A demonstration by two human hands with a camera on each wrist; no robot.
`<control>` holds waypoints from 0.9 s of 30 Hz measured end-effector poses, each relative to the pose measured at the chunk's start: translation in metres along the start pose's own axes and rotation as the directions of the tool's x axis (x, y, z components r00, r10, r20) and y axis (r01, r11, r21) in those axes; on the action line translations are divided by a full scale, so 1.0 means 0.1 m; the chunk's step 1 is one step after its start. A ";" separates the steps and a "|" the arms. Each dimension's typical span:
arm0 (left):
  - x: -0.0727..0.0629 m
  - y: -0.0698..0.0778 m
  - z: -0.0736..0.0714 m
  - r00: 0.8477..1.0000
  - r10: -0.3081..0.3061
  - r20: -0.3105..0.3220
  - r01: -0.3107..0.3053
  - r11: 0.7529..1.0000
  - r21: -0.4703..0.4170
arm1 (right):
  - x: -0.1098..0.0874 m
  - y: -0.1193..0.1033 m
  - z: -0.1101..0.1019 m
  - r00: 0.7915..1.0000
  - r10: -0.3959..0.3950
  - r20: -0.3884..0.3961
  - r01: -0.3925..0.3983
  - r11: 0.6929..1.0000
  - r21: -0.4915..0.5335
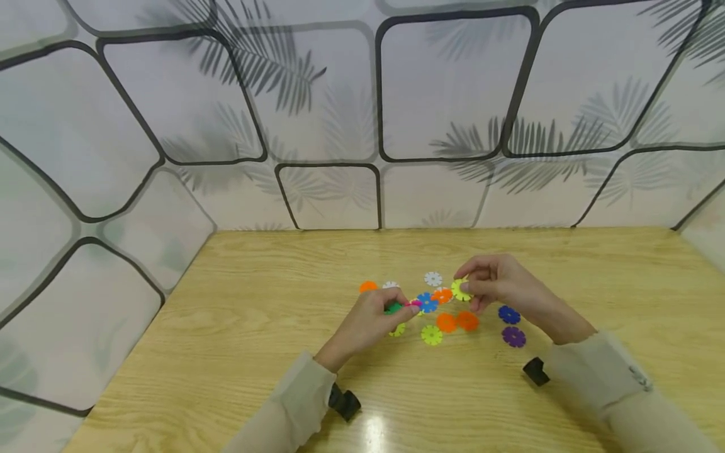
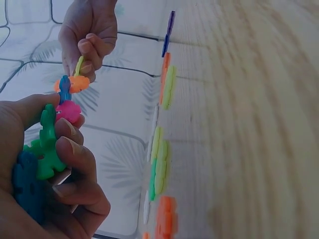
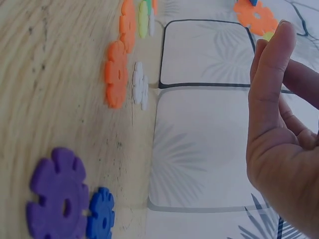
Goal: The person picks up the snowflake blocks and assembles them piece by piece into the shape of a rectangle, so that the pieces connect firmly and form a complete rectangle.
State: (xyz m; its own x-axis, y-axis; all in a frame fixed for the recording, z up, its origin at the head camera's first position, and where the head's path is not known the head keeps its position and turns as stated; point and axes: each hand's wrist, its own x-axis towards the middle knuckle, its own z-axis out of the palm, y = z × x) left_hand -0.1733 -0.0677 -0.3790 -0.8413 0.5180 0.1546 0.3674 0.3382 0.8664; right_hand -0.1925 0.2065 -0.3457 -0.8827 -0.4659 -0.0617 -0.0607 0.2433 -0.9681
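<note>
My left hand (image 1: 370, 316) grips a chain of notched plastic interlocking discs. In the left wrist view, a teal disc (image 2: 28, 184) and a green disc (image 2: 48, 144) lie within the palm, and a pink disc (image 2: 69, 111) shows at the fingertips. Beyond the fingers the chain runs on through a blue disc (image 1: 427, 302) to an orange disc (image 1: 442, 296). At that far end my right hand (image 1: 501, 283) pinches a yellow disc (image 1: 460, 290) between thumb and fingers, its edge against the orange one. Both hands are raised above the table.
Loose discs lie flat on the wooden table (image 1: 255, 314): two orange discs (image 1: 446, 323) and a yellow-green disc (image 1: 432, 335) in front, a dark blue disc (image 1: 508, 314) and a purple disc (image 1: 513, 336) at right, a white disc (image 1: 433, 278) behind. A patterned cloth wall (image 1: 334, 195) stands at the back.
</note>
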 end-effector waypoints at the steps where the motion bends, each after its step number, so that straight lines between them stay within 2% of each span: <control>1: 0.00 0.00 0.00 1.000 0.001 0.001 -0.001 1.000 -0.003 | 0.00 0.00 0.00 1.000 0.002 -0.004 -0.002 1.000 0.002; 12: 0.01 -0.02 0.01 1.000 0.002 -0.019 -0.001 1.000 0.028 | 0.03 0.02 0.14 0.996 0.011 -0.089 -0.005 0.998 0.068; 20: 0.01 -0.03 0.03 0.996 0.072 -0.046 -0.069 0.995 0.068 | 0.00 0.04 0.25 0.987 -0.031 -0.159 0.049 0.993 0.109; 27: 0.00 -0.02 0.02 0.992 0.115 -0.053 -0.107 0.986 0.124 | 0.01 0.08 0.30 0.983 -0.054 -0.177 0.075 0.991 0.113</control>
State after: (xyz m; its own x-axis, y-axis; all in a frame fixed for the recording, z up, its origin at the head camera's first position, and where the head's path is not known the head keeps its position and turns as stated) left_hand -0.1734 -0.0666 -0.3820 -0.8134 0.5109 0.2780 0.5021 0.3755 0.7791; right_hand -0.1795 0.1822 -0.3606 -0.9466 -0.3206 0.0349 -0.0738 0.1101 -0.9912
